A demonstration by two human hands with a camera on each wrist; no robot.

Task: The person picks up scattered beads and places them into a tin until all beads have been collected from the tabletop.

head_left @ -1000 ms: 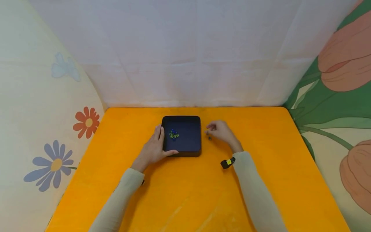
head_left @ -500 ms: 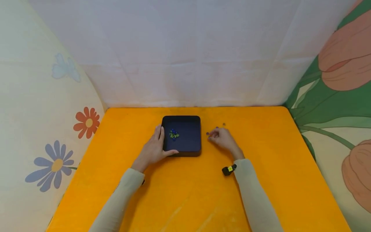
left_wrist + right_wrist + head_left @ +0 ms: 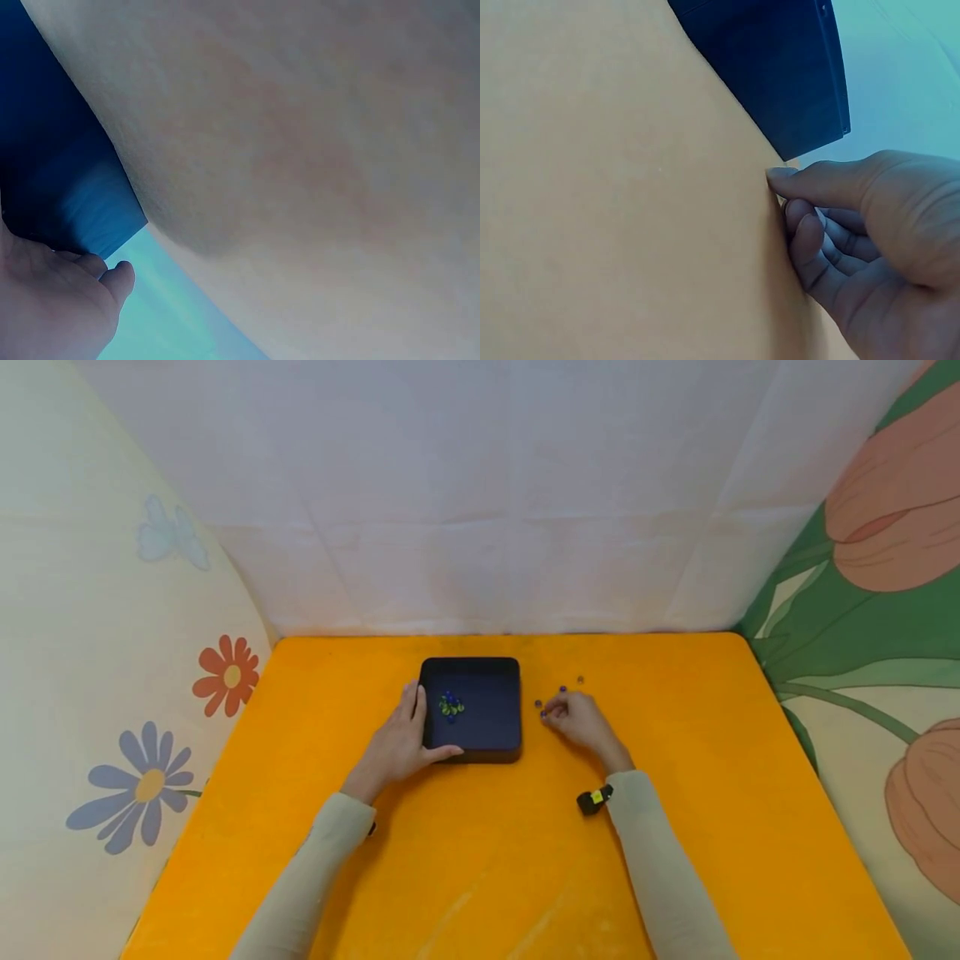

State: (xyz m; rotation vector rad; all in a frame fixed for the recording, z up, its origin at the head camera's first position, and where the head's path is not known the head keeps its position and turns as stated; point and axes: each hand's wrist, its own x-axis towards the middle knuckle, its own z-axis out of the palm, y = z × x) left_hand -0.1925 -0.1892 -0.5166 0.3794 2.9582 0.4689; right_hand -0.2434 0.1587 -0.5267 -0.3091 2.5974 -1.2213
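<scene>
A square black tray (image 3: 491,706) lies on the table with several green and blue glass marbles (image 3: 451,704) clustered in its left half. My left hand (image 3: 397,743) holds the tray at its near left corner, fingers along the left wall and thumb over the front rim. To the right of the tray, my right hand (image 3: 581,720) has its thumb and fingers bent together low over the table. A blue marble (image 3: 543,715) shows at those fingertips. In the right wrist view, the thumb and curled fingers (image 3: 806,240) nearly meet, mostly hiding what lies between them.
Near the right hand lie a dark marble (image 3: 537,703), a blue marble (image 3: 562,689) and, farther back, a clear-looking marble (image 3: 581,679). An orange cloth covers the table (image 3: 465,843). A white cloth backdrop (image 3: 480,527) rises behind it, with flower-patterned cloths at both sides.
My right hand has drawn slightly back toward me and down, and marbles behind it have come into view. Its fingertips now close about the blue marble. The left hand and tray stay put.
</scene>
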